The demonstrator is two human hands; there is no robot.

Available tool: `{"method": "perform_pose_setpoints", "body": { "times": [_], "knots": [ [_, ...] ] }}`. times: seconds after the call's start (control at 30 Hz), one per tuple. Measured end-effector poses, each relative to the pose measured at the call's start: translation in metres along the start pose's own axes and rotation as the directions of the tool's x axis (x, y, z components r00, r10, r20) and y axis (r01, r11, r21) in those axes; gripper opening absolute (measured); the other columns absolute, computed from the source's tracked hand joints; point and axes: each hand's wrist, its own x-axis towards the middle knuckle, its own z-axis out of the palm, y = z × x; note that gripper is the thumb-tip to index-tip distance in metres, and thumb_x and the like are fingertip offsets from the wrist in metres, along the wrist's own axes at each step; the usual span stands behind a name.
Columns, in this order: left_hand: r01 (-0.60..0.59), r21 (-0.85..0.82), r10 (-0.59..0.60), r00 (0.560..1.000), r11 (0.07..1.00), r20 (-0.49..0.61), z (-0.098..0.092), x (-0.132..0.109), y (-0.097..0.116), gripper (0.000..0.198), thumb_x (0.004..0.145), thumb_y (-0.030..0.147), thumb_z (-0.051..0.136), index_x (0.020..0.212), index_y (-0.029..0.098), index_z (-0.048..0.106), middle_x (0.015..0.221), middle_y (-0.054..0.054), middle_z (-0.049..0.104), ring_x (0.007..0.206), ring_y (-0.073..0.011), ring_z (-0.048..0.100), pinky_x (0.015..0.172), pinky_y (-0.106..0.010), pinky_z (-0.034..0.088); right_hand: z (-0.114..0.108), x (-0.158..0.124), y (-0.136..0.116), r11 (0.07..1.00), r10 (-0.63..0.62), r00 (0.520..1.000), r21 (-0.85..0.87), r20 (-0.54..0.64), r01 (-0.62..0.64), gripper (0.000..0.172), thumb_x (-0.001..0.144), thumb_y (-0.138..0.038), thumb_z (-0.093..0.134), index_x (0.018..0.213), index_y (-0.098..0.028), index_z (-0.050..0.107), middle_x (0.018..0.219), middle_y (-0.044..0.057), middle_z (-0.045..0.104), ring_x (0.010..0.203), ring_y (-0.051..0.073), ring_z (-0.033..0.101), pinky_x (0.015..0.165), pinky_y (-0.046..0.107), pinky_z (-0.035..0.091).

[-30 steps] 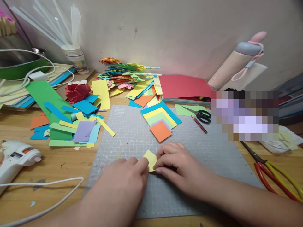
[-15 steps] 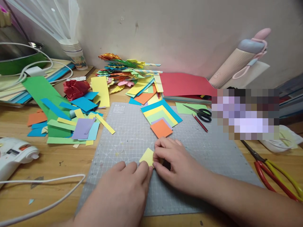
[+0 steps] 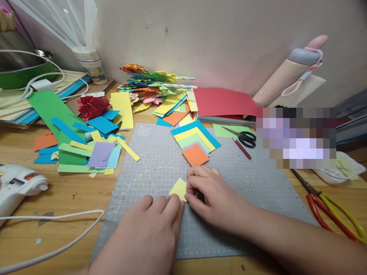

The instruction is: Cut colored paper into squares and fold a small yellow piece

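Observation:
A small pale yellow paper square [image 3: 179, 189] lies turned cornerwise on the grey cutting mat [image 3: 149, 168]. My left hand [image 3: 151, 225] is at its lower left edge, fingers curled and pressed together on the paper. From the right, my right hand [image 3: 212, 194] pinches the paper's right corner between thumb and fingers. The lower part of the square is hidden by both hands. Just beyond them is a fanned stack of coloured squares, with an orange square [image 3: 195, 154] nearest and a blue square [image 3: 197, 125] at the back.
Black-handled scissors [image 3: 243, 136] and a dark red pencil [image 3: 242, 149] lie on the mat's far right. Pliers-like red and yellow handles [image 3: 327, 214] are at right. Paper scraps [image 3: 101, 154] and a white glue gun [image 3: 20, 183] with its cable [image 3: 71, 217] occupy the left.
The hands and yellow square keep nearly the same place and grip. The whole view has shifted very slightly.

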Motion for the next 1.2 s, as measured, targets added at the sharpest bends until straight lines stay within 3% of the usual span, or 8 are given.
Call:
{"method": "perform_pose_setpoints", "body": {
  "times": [0.33, 0.53, 0.73, 1.2],
  "knots": [
    [0.012, 0.029, -0.012, 1.000, 1.000, 0.007, 0.0023, -0.0012, 0.0013, 0.044, 0.081, 0.014, 0.043, 0.122, 0.017, 0.061, 0.108, -0.013, 0.064, 0.084, -0.0248, 0.056, 0.064, -0.032, 0.044, 0.0036, -0.0012, 0.0014, 0.999, -0.023, 1.000, -0.043, -0.012, 0.022, 0.013, 0.083, -0.013, 0.050, 0.071, -0.018, 0.046, 0.088, 0.003, 0.052, 0.086, 0.019, 0.047, 0.073, 0.035, 0.032],
    [0.024, -0.023, -0.024, 1.000, 0.999, 0.011, 0.0030, -0.0043, 0.0011, 0.052, 0.082, 0.016, 0.043, 0.134, 0.014, 0.050, 0.112, -0.015, 0.064, 0.083, -0.0254, 0.058, 0.061, -0.032, 0.043, 0.0035, -0.0025, 0.0012, 0.998, -0.034, 0.999, -0.055, -0.002, 0.034, 0.013, 0.084, -0.013, 0.049, 0.072, -0.018, 0.046, 0.089, 0.003, 0.052, 0.086, 0.019, 0.047, 0.073, 0.035, 0.032],
    [0.006, -0.021, -0.005, 1.000, 1.000, 0.022, 0.0036, -0.0052, 0.0009, 0.041, 0.083, 0.017, 0.044, 0.119, 0.017, 0.063, 0.108, -0.012, 0.064, 0.080, -0.0258, 0.057, 0.061, -0.034, 0.042, 0.0020, -0.0027, 0.0009, 0.998, -0.031, 1.000, -0.047, 0.002, 0.031, 0.014, 0.085, -0.013, 0.049, 0.072, -0.018, 0.046, 0.089, 0.003, 0.052, 0.087, 0.020, 0.047, 0.073, 0.036, 0.032],
    [0.008, -0.008, -0.008, 1.000, 1.000, 0.006, 0.0060, -0.0026, -0.0004, 0.039, 0.084, 0.019, 0.043, 0.119, 0.016, 0.061, 0.101, -0.010, 0.063, 0.081, -0.0238, 0.056, 0.063, -0.033, 0.043, 0.0011, -0.0016, 0.0002, 0.999, -0.006, 1.000, -0.031, 0.026, 0.007, 0.013, 0.085, -0.012, 0.049, 0.073, -0.018, 0.047, 0.091, 0.004, 0.052, 0.088, 0.020, 0.047, 0.075, 0.037, 0.033]
  ]
}}
